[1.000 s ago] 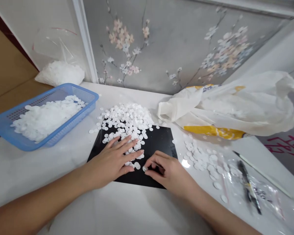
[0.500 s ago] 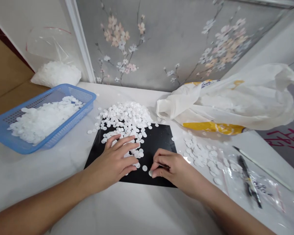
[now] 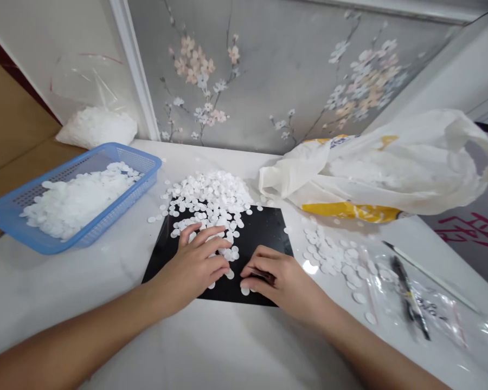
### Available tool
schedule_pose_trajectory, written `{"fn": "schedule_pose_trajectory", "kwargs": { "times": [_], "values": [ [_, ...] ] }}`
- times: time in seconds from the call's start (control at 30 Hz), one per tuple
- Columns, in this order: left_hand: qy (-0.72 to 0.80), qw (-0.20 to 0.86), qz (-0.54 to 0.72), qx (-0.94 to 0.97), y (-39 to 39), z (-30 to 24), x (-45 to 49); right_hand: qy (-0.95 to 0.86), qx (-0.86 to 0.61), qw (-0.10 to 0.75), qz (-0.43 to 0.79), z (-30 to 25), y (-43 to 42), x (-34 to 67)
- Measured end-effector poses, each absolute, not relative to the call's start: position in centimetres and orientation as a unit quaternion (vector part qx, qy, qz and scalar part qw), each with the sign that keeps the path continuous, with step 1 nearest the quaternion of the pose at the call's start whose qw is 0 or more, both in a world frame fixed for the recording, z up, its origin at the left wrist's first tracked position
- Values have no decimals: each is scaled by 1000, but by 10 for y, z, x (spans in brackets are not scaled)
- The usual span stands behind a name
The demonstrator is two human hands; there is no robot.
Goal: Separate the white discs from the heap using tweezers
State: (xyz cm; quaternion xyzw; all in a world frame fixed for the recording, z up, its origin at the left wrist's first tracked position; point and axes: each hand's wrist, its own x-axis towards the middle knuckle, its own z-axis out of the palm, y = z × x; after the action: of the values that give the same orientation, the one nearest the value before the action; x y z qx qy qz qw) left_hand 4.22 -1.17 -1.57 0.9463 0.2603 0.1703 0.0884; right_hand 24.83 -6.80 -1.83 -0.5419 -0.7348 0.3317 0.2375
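My left hand (image 3: pixel 199 260) lies with fingers spread over small white round discs (image 3: pixel 217 189) on a black mat (image 3: pixel 264 227). Its fingertips touch the discs that trail down from the heap. My right hand (image 3: pixel 276 279) is low over the mat's right half, with thumb and index finger close together. A thin dark thing shows between its fingers, too small to name. Just below the right fingertips a single white disc (image 3: pixel 245 291) shows on the mat. To the right of the mat, more white discs (image 3: pixel 329 252) lie scattered on the white table.
A blue basket (image 3: pixel 117 208) of white discs stands at left, before a clear bag (image 3: pixel 100 127) of white pieces. At right lie a white plastic bag (image 3: pixel 374 173), a black pen (image 3: pixel 410 298), a slim white tool (image 3: pixel 431 276) and clear zip bags (image 3: pixel 443 319). A flowered panel (image 3: pixel 248 81) rises behind.
My right hand has shifted slightly left, covering where a lone disc lay. One more disc shows at the near end of the right-hand scatter. My left hand stays nearly still.
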Motion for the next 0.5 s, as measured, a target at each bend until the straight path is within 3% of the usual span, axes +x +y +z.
{"fn": "schedule_pose_trajectory", "kwargs": {
  "times": [0.2,0.5],
  "values": [
    [306,127,161,930,-12,-15,44,-741,-569,236,268,-26,-67,230],
    [368,162,175,899,-11,-23,47,-727,-582,247,270,-22,-64,238]
  ]
}}
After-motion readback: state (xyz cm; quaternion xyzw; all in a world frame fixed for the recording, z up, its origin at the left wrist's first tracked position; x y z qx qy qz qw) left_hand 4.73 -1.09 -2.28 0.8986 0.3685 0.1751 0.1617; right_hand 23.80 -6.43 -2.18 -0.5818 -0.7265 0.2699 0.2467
